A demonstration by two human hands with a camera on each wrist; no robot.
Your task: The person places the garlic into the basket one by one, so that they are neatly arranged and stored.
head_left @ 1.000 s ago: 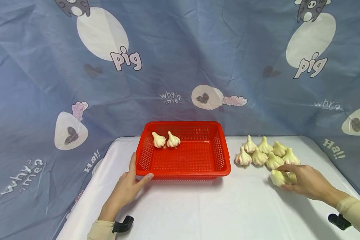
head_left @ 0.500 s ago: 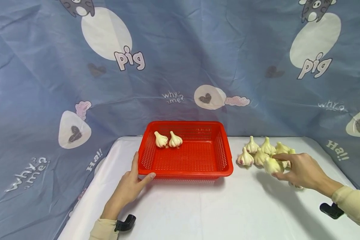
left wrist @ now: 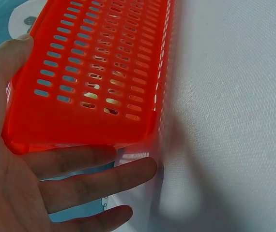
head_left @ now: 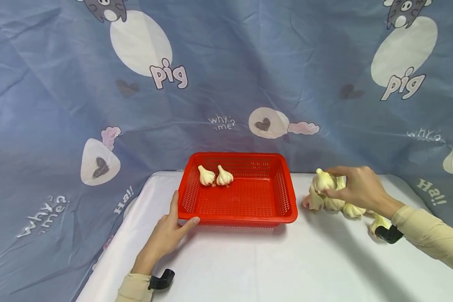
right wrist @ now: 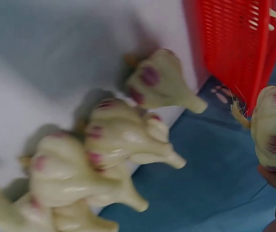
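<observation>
A red plastic basket stands mid-table with two garlic bulbs toward its back left. My left hand is at the basket's front left corner. Its thumb lies on the front rim and its index finger runs along the side; in the left wrist view the other fingers are straight and spread beneath the corner. To the basket's right, my right hand holds another garlic bulb between thumb and fingers, above the garlic group, which it partly hides. That held bulb shows purple marks and roots.
Several garlic bulbs rest close together on the white table. One bulb lies apart, near the black right wrist camera. A blue printed cloth rises behind the table.
My right hand has lifted a garlic bulb from the group's front and carried it up, back and left. The left hand stays at the basket corner; the whole view has shifted slightly.
</observation>
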